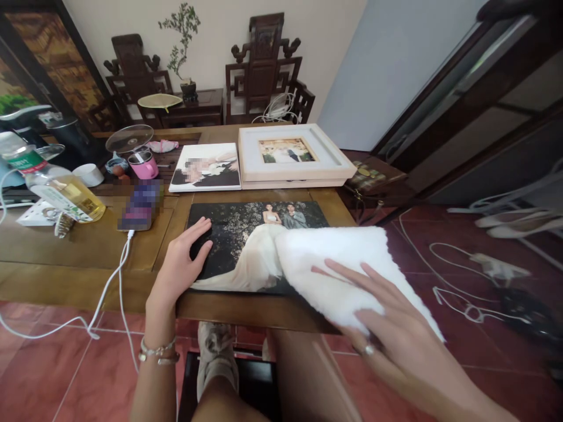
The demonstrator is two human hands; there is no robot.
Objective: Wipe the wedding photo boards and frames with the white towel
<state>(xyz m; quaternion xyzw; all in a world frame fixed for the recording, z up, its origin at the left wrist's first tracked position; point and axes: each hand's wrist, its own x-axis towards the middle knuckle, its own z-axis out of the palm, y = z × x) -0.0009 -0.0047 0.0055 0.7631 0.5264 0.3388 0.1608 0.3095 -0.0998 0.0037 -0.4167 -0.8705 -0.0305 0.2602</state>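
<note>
A dark photo panel (237,234) with a couple in wedding clothes lies flat near the table's front edge. My left hand (185,258) rests on its left edge, fingers stretched out and thumb apart, gripping nothing. A fluffy white cloth (334,252) covers the panel's right part and hangs past the table's front right corner. My right hand (378,299) has hold of this cloth, its fingers laid along the top and its thumb tucked into a fold. The panel's lower right corner is hidden under the cloth.
Behind the panel stand a white-edged photo block (206,167) and a framed photo (285,153) on a box. To the left are a phone (139,205) on a white cable (118,266), a pink mug (143,165) and a bottle (65,190). Cables (466,299) lie on the floor at right.
</note>
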